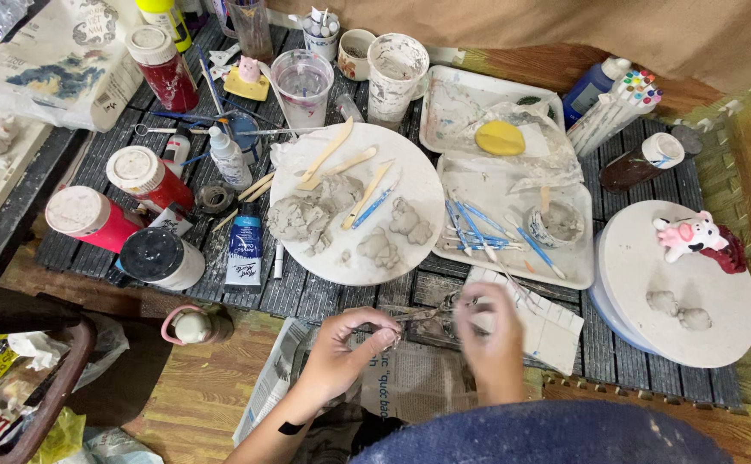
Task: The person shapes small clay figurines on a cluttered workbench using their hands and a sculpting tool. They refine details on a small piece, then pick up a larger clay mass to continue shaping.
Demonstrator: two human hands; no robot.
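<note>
Logged red paint jars [92,215] at far left of slatted worktop [307,292], blue paint tube [244,249] lying just beside. Noted round white board [410,185] next, loaded with grey clay lumps [302,215] and wooden sticks.

Found left hand [345,348] at near edge, over newspaper [410,378], fingers [384,331] pressed together, pinching one end of thin metal tool [427,314]. Could not tell tool kind. Placed tool between both hands, low over worktop edge, just in front of board.

Marked right hand [489,344] at tool's other end, motion-blurred; could not tell whether fingers spread or closed.

Tagged white tray [564,266] with blue-handled tools [474,228] further right, then white turntable [693,335] carrying pig figurine [691,236] and two small clay bits.

Judged risks:
- Tool could slip from the light pinch during fast right-hand motion and drop onto newspaper or between slats.
- Could poke the holding fingers, given tight spacing.
- Could knock the paper sheet or tray edge close behind the right hand, spilling blue tools.
</note>
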